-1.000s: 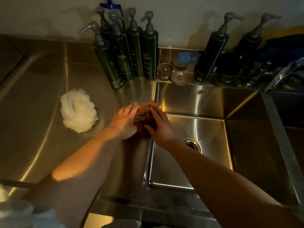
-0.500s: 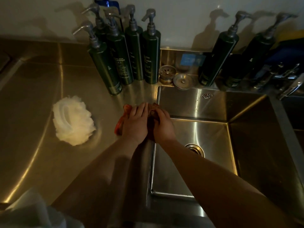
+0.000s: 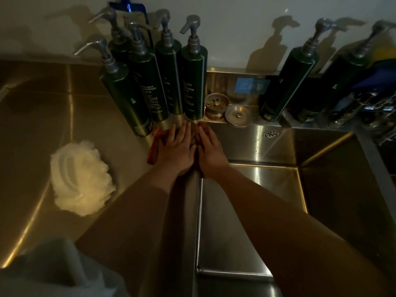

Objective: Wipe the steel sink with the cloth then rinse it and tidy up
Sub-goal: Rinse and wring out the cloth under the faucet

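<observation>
Head view, left hand [image 3: 177, 150] and right hand [image 3: 211, 150] flat, fingers straight, pressing cloth [image 3: 154, 144] on counter [image 3: 42, 125], at back-left corner of sink [image 3: 246, 144].

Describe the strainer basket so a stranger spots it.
Start at the steel sink; on the ledge behind its back left corner, right of the green pump bottles, sit two round metal pieces. The strainer basket is the left one: a deep perforated cup, not the flat stopper disc.

pale loose sleeve [image 3: 49, 269], bare forearms [image 3: 278, 211]
</observation>
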Tool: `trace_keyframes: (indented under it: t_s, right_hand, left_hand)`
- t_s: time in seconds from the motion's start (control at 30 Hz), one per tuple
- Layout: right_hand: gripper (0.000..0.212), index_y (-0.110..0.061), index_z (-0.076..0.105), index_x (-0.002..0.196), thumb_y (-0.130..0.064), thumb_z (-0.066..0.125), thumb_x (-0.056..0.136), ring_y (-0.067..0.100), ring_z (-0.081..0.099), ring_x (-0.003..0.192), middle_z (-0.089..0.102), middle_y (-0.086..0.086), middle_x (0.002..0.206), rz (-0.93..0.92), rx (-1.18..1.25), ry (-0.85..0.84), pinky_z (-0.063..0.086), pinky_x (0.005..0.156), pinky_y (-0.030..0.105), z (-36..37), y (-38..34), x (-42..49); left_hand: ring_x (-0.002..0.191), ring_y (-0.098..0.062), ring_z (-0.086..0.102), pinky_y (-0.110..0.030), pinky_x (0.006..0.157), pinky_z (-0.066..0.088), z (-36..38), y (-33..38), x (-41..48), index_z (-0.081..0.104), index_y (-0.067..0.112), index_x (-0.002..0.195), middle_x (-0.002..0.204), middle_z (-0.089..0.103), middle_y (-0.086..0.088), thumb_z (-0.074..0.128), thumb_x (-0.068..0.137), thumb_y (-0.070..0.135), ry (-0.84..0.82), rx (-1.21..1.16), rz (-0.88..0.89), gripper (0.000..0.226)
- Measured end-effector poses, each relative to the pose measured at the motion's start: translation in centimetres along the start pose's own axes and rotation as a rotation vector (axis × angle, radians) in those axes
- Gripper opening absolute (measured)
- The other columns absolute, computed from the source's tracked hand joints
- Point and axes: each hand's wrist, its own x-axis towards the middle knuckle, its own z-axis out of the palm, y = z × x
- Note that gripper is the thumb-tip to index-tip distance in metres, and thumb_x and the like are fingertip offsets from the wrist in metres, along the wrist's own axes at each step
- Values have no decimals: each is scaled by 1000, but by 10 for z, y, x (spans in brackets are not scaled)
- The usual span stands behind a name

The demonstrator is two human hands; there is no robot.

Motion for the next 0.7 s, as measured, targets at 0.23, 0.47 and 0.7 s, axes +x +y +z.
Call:
trace_keyframes:
  t_s: [0.23,0.47,0.7]
  right_hand:
    - [54,-19,35,143,-11,47,92,23,19,142,18,5,156,-7,15,44,23,115,36,-2,-8,0]
    - [58,-15,45,138,-12,61,82,32,37,131,28,12,150,8,-1,1,35,106,32,-3,-16,-28]
    - [55,-10,48,134,4,55,81,22,38,130,31,8,148,46,87,-3,18,89,-2,3,-24,-71]
  left_hand:
    - [143,-23,6,-49,114,13,-3,0,-3,-3,20,150,159,4,2,28,98,44,-37,5,-10,65]
    - [144,-22,1,-49,114,11,2,0,-37,-9,20,149,159,-3,5,32,97,42,-46,50,-5,70]
    - [144,-23,1,-50,115,10,9,1,-84,-5,17,150,159,2,2,34,97,37,-57,-15,8,69]
